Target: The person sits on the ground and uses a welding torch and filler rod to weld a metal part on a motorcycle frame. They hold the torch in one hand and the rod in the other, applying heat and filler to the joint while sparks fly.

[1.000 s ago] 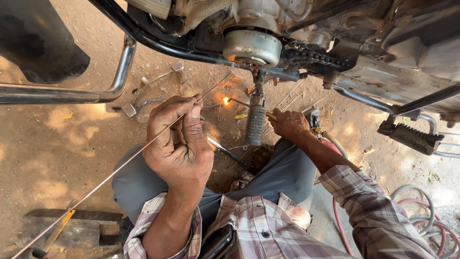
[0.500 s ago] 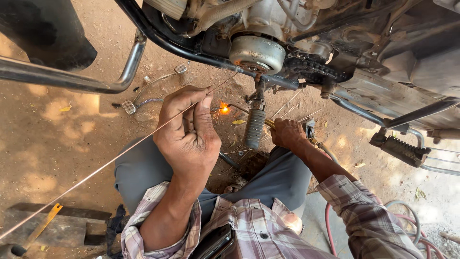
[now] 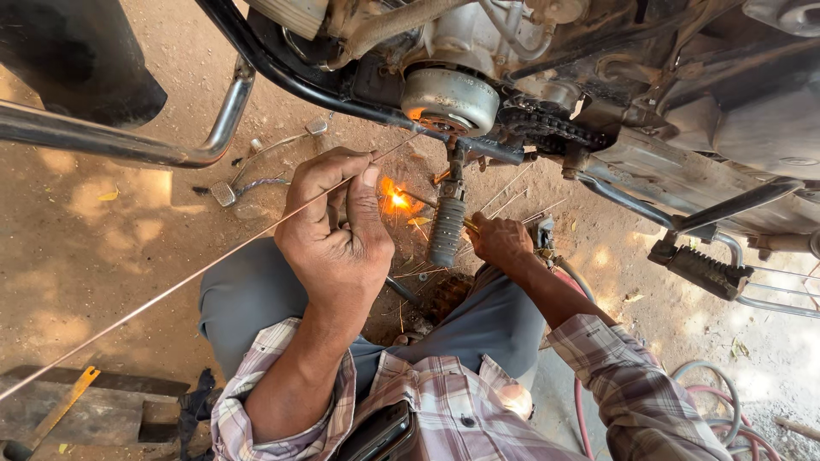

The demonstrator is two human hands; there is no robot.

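Note:
My left hand (image 3: 335,232) pinches a long thin filler rod (image 3: 171,290) that runs from the lower left up toward the motorcycle frame (image 3: 342,94). Its tip ends near a round metal engine cover (image 3: 450,100). An orange flame (image 3: 397,200) burns just right of my left thumb, below the frame tube. My right hand (image 3: 500,243) grips a torch handle whose thin tube points at the flame; most of the torch is hidden by the hand. A ribbed rubber footpeg (image 3: 446,230) hangs between my two hands.
A chrome crash bar (image 3: 128,145) crosses the upper left. The drive chain (image 3: 547,128) and a second footpeg (image 3: 705,271) lie to the right. Red and grey hoses (image 3: 726,418) coil at lower right. A wooden block (image 3: 94,405) with a yellow tool sits at lower left. Loose rods lie on the dirt.
The view has shifted closer and slightly right. My left hand keeps its grip on the rod, and the flame stays at the same spot under the frame.

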